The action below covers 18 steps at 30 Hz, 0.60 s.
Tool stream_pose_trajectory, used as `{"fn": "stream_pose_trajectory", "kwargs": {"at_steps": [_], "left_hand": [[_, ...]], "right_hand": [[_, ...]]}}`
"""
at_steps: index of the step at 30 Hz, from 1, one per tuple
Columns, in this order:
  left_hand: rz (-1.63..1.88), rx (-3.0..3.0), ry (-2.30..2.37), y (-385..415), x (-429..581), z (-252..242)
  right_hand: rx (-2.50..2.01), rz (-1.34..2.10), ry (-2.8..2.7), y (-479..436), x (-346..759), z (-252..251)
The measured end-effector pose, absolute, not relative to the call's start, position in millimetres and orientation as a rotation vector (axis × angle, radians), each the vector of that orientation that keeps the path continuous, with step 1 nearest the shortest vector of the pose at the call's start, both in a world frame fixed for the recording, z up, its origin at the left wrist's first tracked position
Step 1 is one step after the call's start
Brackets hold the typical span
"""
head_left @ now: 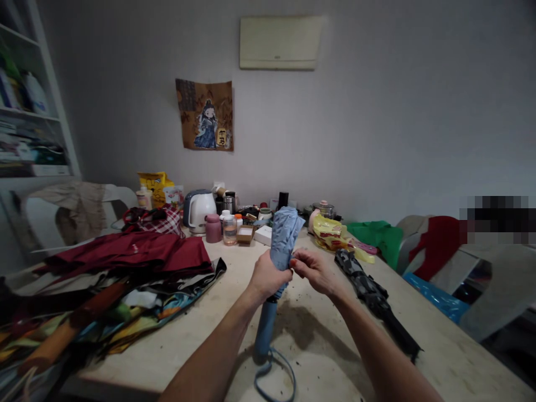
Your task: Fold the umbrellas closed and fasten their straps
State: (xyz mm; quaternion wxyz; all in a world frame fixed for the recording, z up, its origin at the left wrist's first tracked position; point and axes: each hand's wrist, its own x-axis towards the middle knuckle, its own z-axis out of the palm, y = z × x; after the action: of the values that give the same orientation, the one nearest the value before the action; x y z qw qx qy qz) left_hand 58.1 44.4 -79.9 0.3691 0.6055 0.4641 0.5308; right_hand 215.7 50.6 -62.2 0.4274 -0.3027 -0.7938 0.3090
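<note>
A folded light blue umbrella (283,231) stands upright, its handle end resting on the table (419,357) and a wrist loop trailing below. My left hand (268,276) is wrapped round its gathered canopy just above the handle. At the same height my right hand (314,269) pinches the fabric or a strap on the umbrella's right side. A second folded umbrella (372,296), dark with a grey pattern, lies on the table to the right.
Dark red and patterned cloth or umbrellas (125,262) are heaped at the left. A white kettle (199,209), bottles, jars and boxes crowd the far edge. A yellow bag (330,231) and green cloth (377,234) lie beyond the dark umbrella. A shelf stands at far left.
</note>
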Motion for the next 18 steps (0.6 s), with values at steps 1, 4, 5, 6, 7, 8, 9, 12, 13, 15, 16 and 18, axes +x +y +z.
{"fn": "stream_pose_trajectory", "kwargs": {"at_steps": [1,4,5,6,7,8,9,12,13,15,16,18], "left_hand": [[1.375,1.566,1.218,45.1,58.2,-81.0],[1.395,1.541,1.225,44.9,60.1,-81.2],[1.400,1.506,1.181,43.9,61.1,-80.2],[1.404,1.457,1.117,42.8,62.1,-78.9],[1.409,1.391,1.047,41.9,63.1,-77.5],[1.417,1.310,0.986,41.3,63.7,-76.4],[1.432,1.218,0.933,41.3,64.2,-75.6],[1.500,0.975,0.784,45.1,64.6,-76.7],[1.508,0.916,0.744,47.0,64.7,-78.0],[1.470,0.864,0.699,50.1,65.5,-81.3],[1.434,0.882,0.704,50.8,66.1,-82.8],[1.367,1.009,0.729,50.5,67.3,-85.2]], "right_hand": [[-0.769,0.709,-1.995,51.2,214.4,-62.8],[-0.776,0.606,-1.973,54.6,208.7,-67.4],[-0.759,0.637,-1.941,56.0,206.6,-69.4],[-0.736,0.698,-1.886,57.2,204.6,-71.1],[-0.716,0.764,-1.813,58.3,202.8,-72.6],[-0.711,0.816,-1.741,59.1,201.1,-73.8],[-0.728,0.848,-1.689,59.6,199.6,-74.7],[-0.853,0.812,-1.780,59.3,195.3,-78.0],[-0.875,0.773,-1.871,58.9,193.9,-79.7],[-0.898,0.717,-1.993,58.9,191.9,-84.0],[-0.920,0.713,-1.992,59.7,191.7,-86.2],[-0.998,0.786,-1.893,62.9,194.3,-88.6]]}}
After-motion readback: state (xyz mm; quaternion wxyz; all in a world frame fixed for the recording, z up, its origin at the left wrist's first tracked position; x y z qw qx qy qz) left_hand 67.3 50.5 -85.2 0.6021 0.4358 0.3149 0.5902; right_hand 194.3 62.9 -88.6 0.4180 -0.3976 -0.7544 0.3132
